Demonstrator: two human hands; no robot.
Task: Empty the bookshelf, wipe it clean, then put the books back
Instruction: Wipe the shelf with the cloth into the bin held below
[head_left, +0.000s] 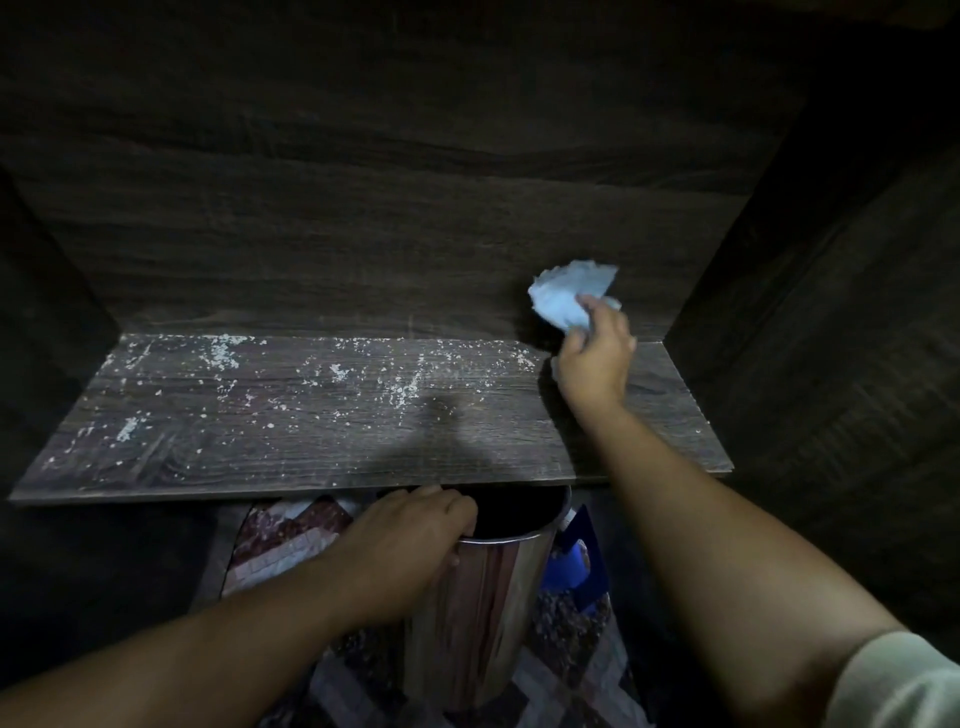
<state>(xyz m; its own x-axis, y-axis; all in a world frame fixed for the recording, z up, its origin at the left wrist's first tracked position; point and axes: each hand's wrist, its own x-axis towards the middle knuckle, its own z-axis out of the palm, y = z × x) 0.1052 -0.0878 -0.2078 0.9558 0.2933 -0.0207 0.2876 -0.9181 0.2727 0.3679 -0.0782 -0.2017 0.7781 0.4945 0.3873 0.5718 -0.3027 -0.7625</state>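
Wiping step: fingers of my right hand (595, 364) pinch the cloth (566, 296) at two o'clock over the bookless shelf (311, 415); my left hand (410, 535) grips the bin (498, 597) rim at six. Next, I judge, sweep the specks (332, 371) toward the bin.

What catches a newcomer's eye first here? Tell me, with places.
White specks litter the dark shelf, thickest along its back and left. Near its right back corner the right hand holds a crumpled pale blue tissue. Below the front edge the left hand grips the rim of a metal bin.
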